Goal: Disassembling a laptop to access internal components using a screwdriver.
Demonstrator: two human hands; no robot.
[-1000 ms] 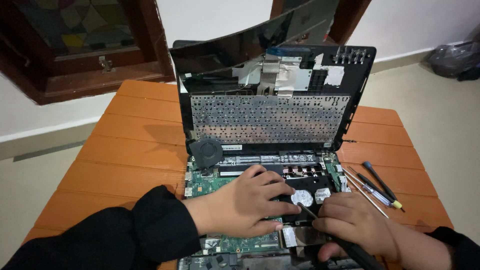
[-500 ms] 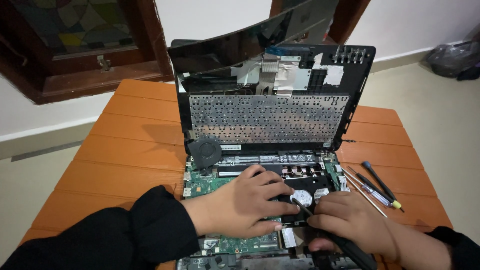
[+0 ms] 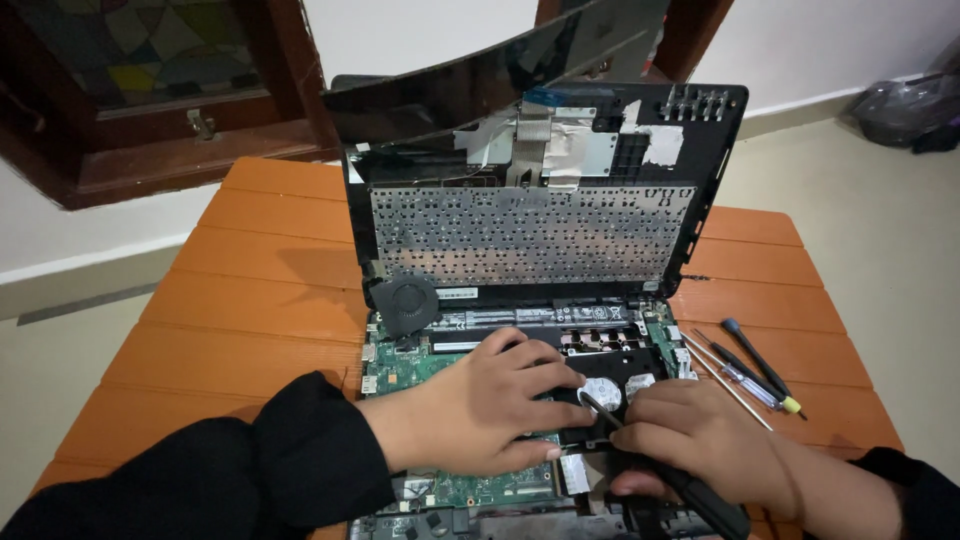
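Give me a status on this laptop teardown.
Done: the black keyboard cover is lifted, baring the green circuit board. In hand: left hand steadies the board; right hand works a black-handled screwdriver. Left: the round black fan remains seated.

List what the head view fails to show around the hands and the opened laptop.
- Tool tip: where it lands is too small to tell.
- Board under left hand: covered by the palm.
- Tool handle in right hand: end cut off by the bottom edge.
- Laptop front edge: out of frame.
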